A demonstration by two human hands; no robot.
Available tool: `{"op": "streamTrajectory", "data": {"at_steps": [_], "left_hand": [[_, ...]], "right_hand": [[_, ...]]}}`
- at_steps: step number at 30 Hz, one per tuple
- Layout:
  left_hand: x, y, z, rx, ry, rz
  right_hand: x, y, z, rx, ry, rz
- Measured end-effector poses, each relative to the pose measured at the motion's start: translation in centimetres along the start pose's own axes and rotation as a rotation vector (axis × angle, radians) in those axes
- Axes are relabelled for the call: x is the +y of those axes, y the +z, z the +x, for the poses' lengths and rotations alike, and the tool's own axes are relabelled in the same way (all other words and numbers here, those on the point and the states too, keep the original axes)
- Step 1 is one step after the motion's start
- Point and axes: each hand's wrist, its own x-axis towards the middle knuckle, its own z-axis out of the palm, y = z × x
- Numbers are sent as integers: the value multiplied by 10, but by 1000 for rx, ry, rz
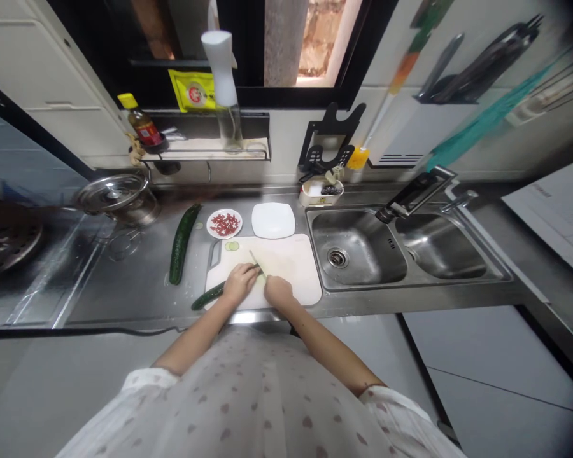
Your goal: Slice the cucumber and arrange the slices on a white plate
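Observation:
My left hand point(239, 283) is closed over a dark green cucumber point(208, 296) that lies across the lower left of the white cutting board point(296, 267). In my right hand point(277, 291) is a knife point(256, 261), its narrow blade slanting up and left against the cucumber's cut end, close to my left fingers. A few pale cucumber slices point(232, 246) lie at the board's upper left. A second, whole cucumber point(183, 245) rests on the steel counter to the left of the board. My fingers hide the knife's handle.
Behind the board stand a small plate of chopped red pieces point(225, 224) and a white square plate point(274, 220). A double sink point(358, 248) is to the right. At the left are a lidded pot point(117, 197) and a stove. A shelf point(195, 152) holds bottles.

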Motion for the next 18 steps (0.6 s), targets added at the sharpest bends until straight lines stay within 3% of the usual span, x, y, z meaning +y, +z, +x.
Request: {"op": "streamTrajectory", "data": {"at_steps": [8,18], "left_hand": [[-1,1,0,-5,-3,9],[-4,4,-1,0,-2,-9]], "right_hand": [[-4,0,10,77,-48,20],[12,10,-22,13,16,-10]]}}
